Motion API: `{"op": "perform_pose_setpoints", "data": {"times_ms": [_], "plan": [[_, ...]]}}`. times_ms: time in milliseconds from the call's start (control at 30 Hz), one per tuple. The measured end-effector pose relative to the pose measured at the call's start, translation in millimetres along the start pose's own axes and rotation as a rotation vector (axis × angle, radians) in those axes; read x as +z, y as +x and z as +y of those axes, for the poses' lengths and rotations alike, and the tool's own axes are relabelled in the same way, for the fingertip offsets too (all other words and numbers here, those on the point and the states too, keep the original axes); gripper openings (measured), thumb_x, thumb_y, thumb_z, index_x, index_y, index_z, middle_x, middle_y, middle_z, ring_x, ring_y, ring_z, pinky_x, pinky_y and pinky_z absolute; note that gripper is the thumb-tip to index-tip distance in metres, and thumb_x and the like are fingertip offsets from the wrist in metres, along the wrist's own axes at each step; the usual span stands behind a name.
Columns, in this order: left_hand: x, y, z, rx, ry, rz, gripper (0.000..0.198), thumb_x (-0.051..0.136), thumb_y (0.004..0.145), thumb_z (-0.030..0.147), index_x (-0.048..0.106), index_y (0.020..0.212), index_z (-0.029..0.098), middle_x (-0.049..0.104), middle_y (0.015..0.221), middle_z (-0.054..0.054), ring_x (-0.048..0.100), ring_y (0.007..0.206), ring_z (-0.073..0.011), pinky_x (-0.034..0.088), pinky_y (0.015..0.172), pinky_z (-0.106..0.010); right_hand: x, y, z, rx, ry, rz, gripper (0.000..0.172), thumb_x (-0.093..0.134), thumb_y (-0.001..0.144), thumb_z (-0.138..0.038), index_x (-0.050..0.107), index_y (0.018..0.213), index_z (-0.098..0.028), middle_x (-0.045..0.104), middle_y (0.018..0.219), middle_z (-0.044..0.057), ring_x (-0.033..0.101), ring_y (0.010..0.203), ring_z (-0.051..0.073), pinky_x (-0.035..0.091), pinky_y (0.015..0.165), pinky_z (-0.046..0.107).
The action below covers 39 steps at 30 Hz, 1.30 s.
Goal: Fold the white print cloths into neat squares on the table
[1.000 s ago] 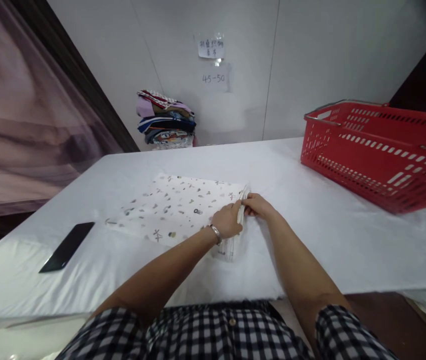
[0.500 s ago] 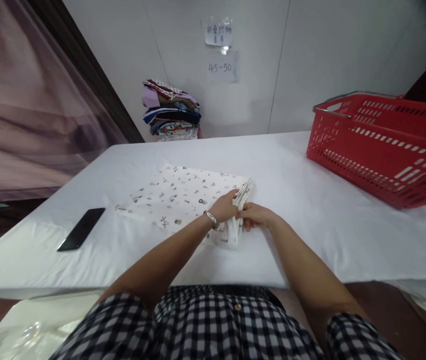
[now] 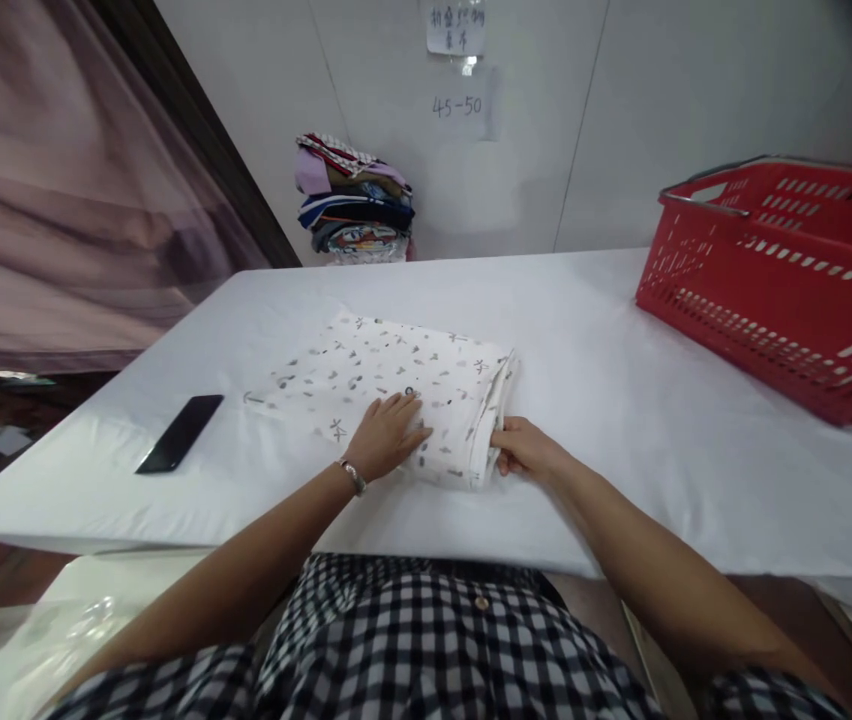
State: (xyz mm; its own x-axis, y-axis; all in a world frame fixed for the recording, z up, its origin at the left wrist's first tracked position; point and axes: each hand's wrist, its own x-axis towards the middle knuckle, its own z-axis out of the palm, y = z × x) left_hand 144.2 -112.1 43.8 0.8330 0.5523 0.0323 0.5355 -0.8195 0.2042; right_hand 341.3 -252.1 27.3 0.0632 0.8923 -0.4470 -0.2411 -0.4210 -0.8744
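A white cloth printed with small dark and coloured motifs lies folded on the table, its layered folded edge on the right side. My left hand rests flat on top of the cloth near its front, fingers stretched out, a silver bracelet at the wrist. At the right edge of the cloth, my right hand pinches the folded layers between thumb and fingers. Some of the right fingertips are hidden by the cloth.
The table has a white cover. On its left lies a black phone; a red plastic basket stands at the right. Stacked folded fabrics sit at the back against the wall. A pink curtain hangs at the left.
My left hand has let go of the right edge and slid left onto the cloth, now flat. The folded edge lies flatter. My right hand stays at that edge.
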Motion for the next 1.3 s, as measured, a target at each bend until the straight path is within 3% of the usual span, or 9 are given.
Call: {"op": "perform_pose_setpoints", "data": {"times_ms": [167,400,667,767,867,967,1067,1200,1300], "plan": [[15.7,-7,-10,-0.030,0.048,-0.015,0.051,0.033,0.087,0.048,0.040,0.129,0.019,0.034,0.141,-0.007,0.024,0.132,-0.0248,0.021,0.106,-0.047,2,-9,2,0.042,0.011,-0.002,0.028,0.064,0.063,-0.029,0.063,0.085,-0.012,0.066,0.062,0.002,0.047,0.033,0.004,0.018,0.028,0.015],[13.5,-3,-7,-0.042,0.024,0.013,0.049,0.035,0.087,0.047,0.041,0.129,0.022,0.033,0.142,-0.007,0.022,0.132,-0.0233,0.018,0.107,-0.046,22,-18,15,0.036,-0.058,-0.084,0.032,0.062,0.063,-0.030,0.063,0.091,-0.014,0.063,0.060,-0.001,0.047,0.032,0.004,0.021,0.028,0.015],[16.2,-1,-7,-0.070,0.037,0.026,0.047,0.042,0.085,0.044,0.043,0.127,0.023,0.035,0.140,-0.008,0.025,0.131,-0.0244,0.018,0.107,-0.046,30,-24,22,0.006,0.006,0.025,0.029,0.059,0.063,-0.029,0.063,0.087,-0.014,0.061,0.056,-0.002,0.045,0.032,0.004,0.020,0.029,0.015],[8.1,1,7,-0.071,-0.049,0.075,0.040,0.043,0.084,0.042,0.049,0.118,0.020,0.047,0.130,-0.009,0.038,0.123,-0.0230,0.027,0.103,-0.040,32,-26,24,-0.008,-0.009,0.023,0.030,0.058,0.064,-0.030,0.060,0.090,-0.015,0.062,0.062,-0.001,0.049,0.034,0.005,0.022,0.029,0.015],[-3.7,6,36,-0.050,-0.207,0.085,0.035,0.043,0.084,0.044,0.053,0.106,0.020,0.060,0.107,-0.006,0.057,0.094,-0.0177,0.042,0.087,-0.030,36,-28,26,-0.080,-0.032,0.043,0.030,0.055,0.067,-0.027,0.056,0.095,-0.017,0.061,0.065,-0.003,0.051,0.035,0.006,0.024,0.029,0.015],[-11.9,20,69,-0.089,-0.289,-0.025,0.041,0.044,0.079,0.053,0.052,0.104,0.021,0.061,0.099,-0.004,0.059,0.076,-0.0160,0.045,0.071,-0.028,41,-28,30,-0.138,-0.087,0.097,0.027,0.047,0.069,-0.021,0.052,0.096,-0.019,0.053,0.057,-0.007,0.052,0.033,0.008,0.025,0.028,0.015],[-11.8,41,91,-0.112,-0.220,-0.159,0.052,0.052,0.071,0.056,0.050,0.108,0.020,0.059,0.104,-0.008,0.059,0.086,-0.0227,0.044,0.073,-0.032,48,-29,32,-0.150,-0.174,0.169,0.024,0.042,0.070,-0.017,0.050,0.092,-0.019,0.050,0.054,-0.008,0.050,0.032,0.008,0.027,0.029,0.017],[-6.5,66,94,-0.128,-0.088,-0.268,0.036,0.054,0.070,0.032,0.052,0.102,0.017,0.061,0.100,-0.012,0.059,0.090,-0.0274,0.042,0.073,-0.034,50,-32,31,-0.227,-0.228,0.200,0.015,0.042,0.074,-0.018,0.055,0.081,-0.019,0.052,0.054,-0.006,0.049,0.036,0.006,0.031,0.035,0.017],[-7.8,72,82,-0.137,-0.118,-0.256,0.023,0.047,0.070,0.021,0.052,0.093,0.017,0.063,0.089,-0.011,0.060,0.085,-0.0247,0.041,0.070,-0.031,37,-30,27,-0.208,-0.223,0.273,0.022,0.043,0.078,-0.022,0.061,0.090,-0.018,0.052,0.050,-0.005,0.043,0.034,0.005,0.031,0.035,0.017]]}}
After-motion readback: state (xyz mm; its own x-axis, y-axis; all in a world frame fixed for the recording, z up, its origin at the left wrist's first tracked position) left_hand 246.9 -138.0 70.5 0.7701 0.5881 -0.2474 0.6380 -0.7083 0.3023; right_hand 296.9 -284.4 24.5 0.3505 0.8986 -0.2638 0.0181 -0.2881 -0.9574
